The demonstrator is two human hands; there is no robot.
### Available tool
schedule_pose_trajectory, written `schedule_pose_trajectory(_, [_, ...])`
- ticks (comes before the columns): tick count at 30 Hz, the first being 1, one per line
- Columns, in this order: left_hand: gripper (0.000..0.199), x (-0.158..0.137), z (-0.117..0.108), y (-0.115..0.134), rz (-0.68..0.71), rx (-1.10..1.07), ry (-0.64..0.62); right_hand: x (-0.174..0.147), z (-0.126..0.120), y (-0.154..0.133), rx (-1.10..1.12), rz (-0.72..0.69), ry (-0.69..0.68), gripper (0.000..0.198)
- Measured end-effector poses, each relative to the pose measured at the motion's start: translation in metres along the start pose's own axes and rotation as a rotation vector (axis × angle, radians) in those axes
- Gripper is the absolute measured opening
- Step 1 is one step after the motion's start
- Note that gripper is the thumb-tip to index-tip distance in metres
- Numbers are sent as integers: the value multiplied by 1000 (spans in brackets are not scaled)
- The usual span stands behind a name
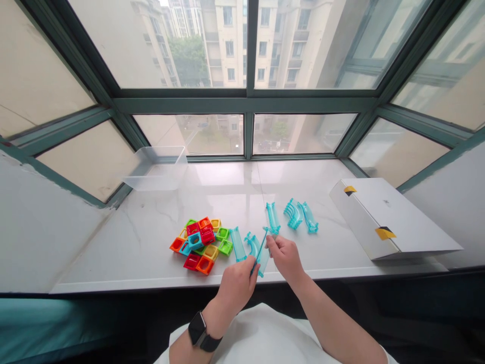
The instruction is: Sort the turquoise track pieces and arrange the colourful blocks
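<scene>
Near the front edge of the sill, both hands meet on a translucent teal track piece [264, 259]. My left hand [235, 284], with a black watch on the wrist, is closed on its lower end. My right hand [286, 257] pinches the upper end between thumb and fingers. Just left of it lie a curved teal track piece [252, 244] and a straight teal track piece [237, 243]. Beyond my right fingers another straight track piece [272, 217] lies flat. The fingers cover parts of the held piece.
A pile of colourful square plastic blocks [195, 239] sits to the left. More teal track pieces [293, 213] lie at the back right. A clear plastic bin [157, 177] stands by the window at left. A white box [401, 217] with yellow-black tape occupies the right side.
</scene>
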State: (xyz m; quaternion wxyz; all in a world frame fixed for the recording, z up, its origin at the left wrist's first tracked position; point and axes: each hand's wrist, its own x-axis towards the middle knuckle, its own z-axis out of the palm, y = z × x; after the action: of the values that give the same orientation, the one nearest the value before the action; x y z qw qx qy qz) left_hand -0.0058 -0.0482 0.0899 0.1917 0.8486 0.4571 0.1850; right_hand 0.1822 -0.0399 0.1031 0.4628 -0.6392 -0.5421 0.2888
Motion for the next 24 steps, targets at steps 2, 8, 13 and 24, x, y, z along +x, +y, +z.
schedule_pose_trajectory(2, [31, 0, 0, 0, -20, -7, -22, 4, -3, 2, -14, 7, 11, 62])
schedule_pose_trajectory(8, [29, 3, -2, -7, -41, -44, -28, 8, -10, 11, 27, 55, 2, 73])
schedule_pose_trajectory(13, [30, 10, 1, -16, -136, -39, 5, -6, -11, 14, 3, -113, -99, 33])
schedule_pose_trajectory(24, [34, 43, 17, 1, -175, -262, -32, -23, -5, 31, -108, -388, -148, 16])
